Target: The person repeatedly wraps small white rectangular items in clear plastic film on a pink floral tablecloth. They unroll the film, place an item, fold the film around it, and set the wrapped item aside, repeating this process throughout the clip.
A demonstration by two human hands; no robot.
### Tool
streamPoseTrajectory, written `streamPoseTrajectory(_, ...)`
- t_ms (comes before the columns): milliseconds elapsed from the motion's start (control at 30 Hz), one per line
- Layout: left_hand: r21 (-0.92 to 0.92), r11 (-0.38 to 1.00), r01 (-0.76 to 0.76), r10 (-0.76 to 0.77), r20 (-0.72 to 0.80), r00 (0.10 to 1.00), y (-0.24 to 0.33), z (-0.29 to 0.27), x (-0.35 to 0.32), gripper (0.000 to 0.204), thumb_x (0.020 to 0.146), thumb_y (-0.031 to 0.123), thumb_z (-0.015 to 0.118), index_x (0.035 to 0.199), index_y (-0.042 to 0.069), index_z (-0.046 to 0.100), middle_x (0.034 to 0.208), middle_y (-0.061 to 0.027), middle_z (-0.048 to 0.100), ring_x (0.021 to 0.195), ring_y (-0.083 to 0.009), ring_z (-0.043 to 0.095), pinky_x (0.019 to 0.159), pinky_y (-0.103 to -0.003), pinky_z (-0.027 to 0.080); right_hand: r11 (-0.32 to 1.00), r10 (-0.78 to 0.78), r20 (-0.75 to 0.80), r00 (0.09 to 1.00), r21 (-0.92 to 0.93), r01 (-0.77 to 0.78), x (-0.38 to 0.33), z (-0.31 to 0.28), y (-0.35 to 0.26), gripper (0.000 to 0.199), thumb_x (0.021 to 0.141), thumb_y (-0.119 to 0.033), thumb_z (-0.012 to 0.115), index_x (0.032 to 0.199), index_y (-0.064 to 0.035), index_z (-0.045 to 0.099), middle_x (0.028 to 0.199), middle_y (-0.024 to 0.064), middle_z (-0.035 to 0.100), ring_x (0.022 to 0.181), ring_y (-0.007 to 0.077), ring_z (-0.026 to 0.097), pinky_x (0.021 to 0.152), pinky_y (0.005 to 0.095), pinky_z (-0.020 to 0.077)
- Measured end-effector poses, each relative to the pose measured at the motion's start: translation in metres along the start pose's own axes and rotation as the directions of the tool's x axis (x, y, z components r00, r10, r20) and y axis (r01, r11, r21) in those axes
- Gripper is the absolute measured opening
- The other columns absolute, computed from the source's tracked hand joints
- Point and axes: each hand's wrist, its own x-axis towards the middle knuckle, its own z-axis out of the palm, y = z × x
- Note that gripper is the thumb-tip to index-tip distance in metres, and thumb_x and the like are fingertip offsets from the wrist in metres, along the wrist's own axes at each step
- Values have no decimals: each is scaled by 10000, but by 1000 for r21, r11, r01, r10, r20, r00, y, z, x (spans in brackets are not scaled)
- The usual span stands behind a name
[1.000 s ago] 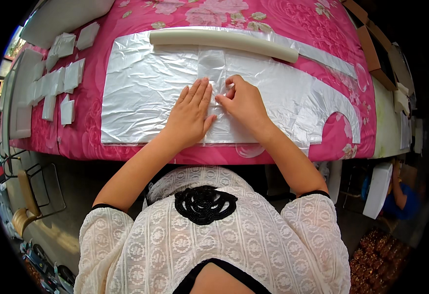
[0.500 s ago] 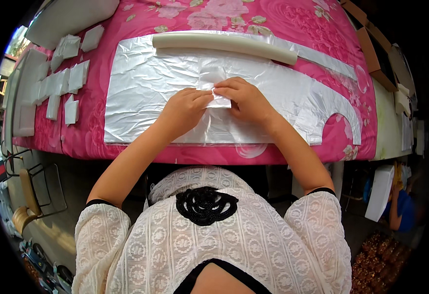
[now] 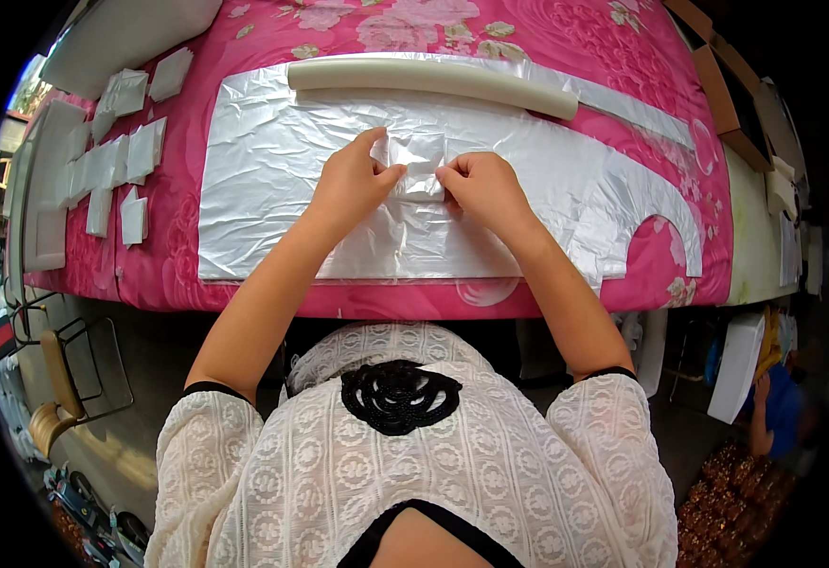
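A small folded square of thin, shiny white plastic (image 3: 418, 156) lies on top of a wide stack of crinkled plastic sheets (image 3: 272, 208), which has a curved cut-out at its right end. At the square's left edge, my left hand (image 3: 350, 185) has its thumb touching the plastic and its forefinger stretched away, apart from the thumb. My right hand (image 3: 487, 189) is closed, with thumb and forefinger pinching the square's right edge. Behind both hands, a long cream-coloured tube (image 3: 433, 81) rests across the far part of the sheets.
Several folded white plastic packets (image 3: 109, 161) lie at the left on a pink flowered tablecloth (image 3: 178, 227). White foam-like boxes (image 3: 130, 38) stand beyond them. Cardboard boxes (image 3: 731, 104) line the right side, and a chair (image 3: 64, 374) stands on the floor at left.
My hands have moved apart from the middle of the folded plastic to its two sides. The square now lies flatter, and my left fingers have spread.
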Motion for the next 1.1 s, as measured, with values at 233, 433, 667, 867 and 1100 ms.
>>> streamPoseTrajectory(233,543,639,-545,690,-91,718,-4,17,-6,573,778,168,663,1278,-12,449,1248,-161,518,1060,-276,551,888,-370,439,993,101,43,994,61,-104,10,-3,1,237,785,-187,558,710,22,638,589,95,628,521,151,613,527,284,471)
streamPoseTrajectory(433,561,670,-487,506,135,852,-14,36,-21,818,835,481,516,1401,-31,223,1465,-218,205,1375,-331,180,1105,-445,162,988,-4,-27,1000,-156,0,2,-3,-7,185,744,-165,627,800,12,631,698,110,638,617,209,628,579,307,492)
streamPoseTrajectory(667,41,869,-493,494,-83,865,-20,15,-60,529,804,115,611,1286,-1,425,1347,-212,404,1231,-341,406,1015,-395,343,503,-714,74,696,-637,584,18,6,-7,488,783,-216,628,1225,-51,504,1272,162,493,1196,311,441,994,413,355)
streamPoseTrajectory(867,-493,609,621,-291,590,754,-52,-25,-153,316,923,249,542,1086,-16,597,1017,-113,646,948,-173,627,808,-284,512,577,-653,198,731,-496,650,23,67,-13,509,890,-307,481,1328,-55,427,1435,200,290,1344,343,236,1097,465,154)
streamPoseTrajectory(1100,-686,478,549,-508,294,810,-82,-35,-193,222,886,220,590,962,14,619,898,-62,636,840,-119,603,696,-248,497,589,-702,419,576,-112,800,-48,158,-55,390,879,-285,509,1171,-29,546,1399,220,329,1336,380,233,1086,485,172)
